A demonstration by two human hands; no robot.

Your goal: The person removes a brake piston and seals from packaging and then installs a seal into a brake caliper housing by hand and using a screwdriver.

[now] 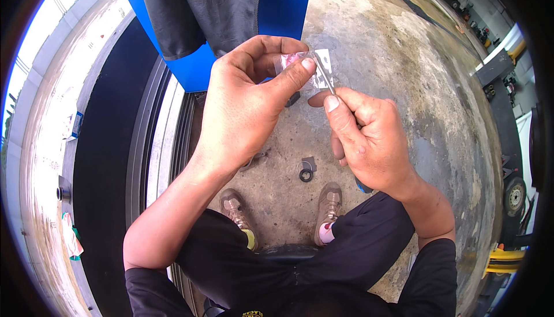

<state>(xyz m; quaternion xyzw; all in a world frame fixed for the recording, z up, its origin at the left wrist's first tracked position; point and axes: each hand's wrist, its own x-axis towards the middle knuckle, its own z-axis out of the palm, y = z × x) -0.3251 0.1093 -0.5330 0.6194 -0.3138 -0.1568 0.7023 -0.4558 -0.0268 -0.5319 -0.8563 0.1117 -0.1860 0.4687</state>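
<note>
Up close, the left hand (242, 106) pinches a small clear plastic packet (309, 66) between thumb and forefinger, held at chest height so its top edge faces the right hand (369, 144), whose thumb and forefinger are closed on a thin metal pin (328, 80) that lies against the packet, seemingly to work at or into it. Below, between the person's two brown shoes (329, 210), a small black ring (306, 174) lies on the stained concrete floor (415, 86) just beside a small dark square piece, while a dark cloth (213, 5) hangs over a blue panel (283, 0) ahead
</note>
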